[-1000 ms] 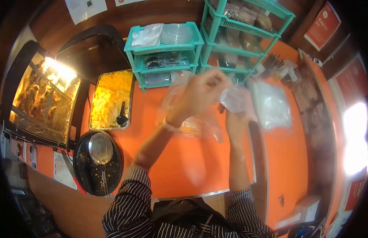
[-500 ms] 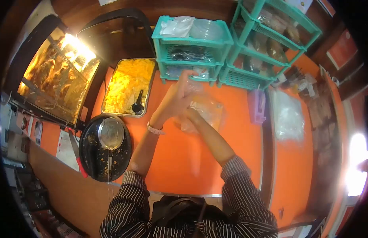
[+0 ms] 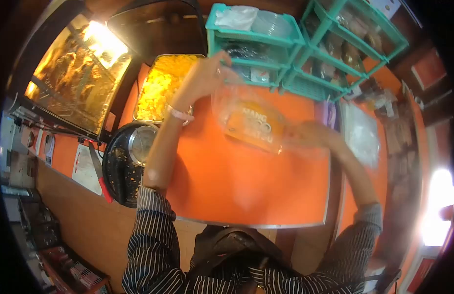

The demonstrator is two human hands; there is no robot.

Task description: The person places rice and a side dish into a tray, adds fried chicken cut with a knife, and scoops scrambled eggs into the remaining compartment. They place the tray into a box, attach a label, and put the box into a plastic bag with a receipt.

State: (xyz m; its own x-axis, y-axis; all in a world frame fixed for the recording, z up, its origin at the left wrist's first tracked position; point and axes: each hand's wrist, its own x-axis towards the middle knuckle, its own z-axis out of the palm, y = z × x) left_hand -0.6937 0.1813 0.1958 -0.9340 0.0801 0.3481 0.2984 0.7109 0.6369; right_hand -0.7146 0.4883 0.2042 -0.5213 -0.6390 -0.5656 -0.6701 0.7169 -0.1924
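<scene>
Between my hands a clear plastic bag (image 3: 223, 102) is stretched above the orange counter. Inside it, or directly behind its film, shows an orange packet (image 3: 249, 128) with white lettering, tilted down to the right. My left hand (image 3: 205, 78) is closed on the bag's upper left side, near the tray of yellow food. At the bag's right side, my right hand (image 3: 310, 134) is blurred by motion. Its fingers appear bent around the film, but their outline is smeared.
A metal tray (image 3: 137, 117) of yellow food stands at left, near a lit glass food warmer (image 3: 80, 78). A strainer (image 3: 141, 144) lies on a black pan (image 3: 116, 169) beside a red-handled knife (image 3: 104, 188). Teal racks (image 3: 256, 36) stand behind; clear bags (image 3: 361, 134) lie right.
My hands were close together over the bag and have moved apart, left hand up and left, right hand to the right. The bag is spread out and its orange packet now shows plainly.
</scene>
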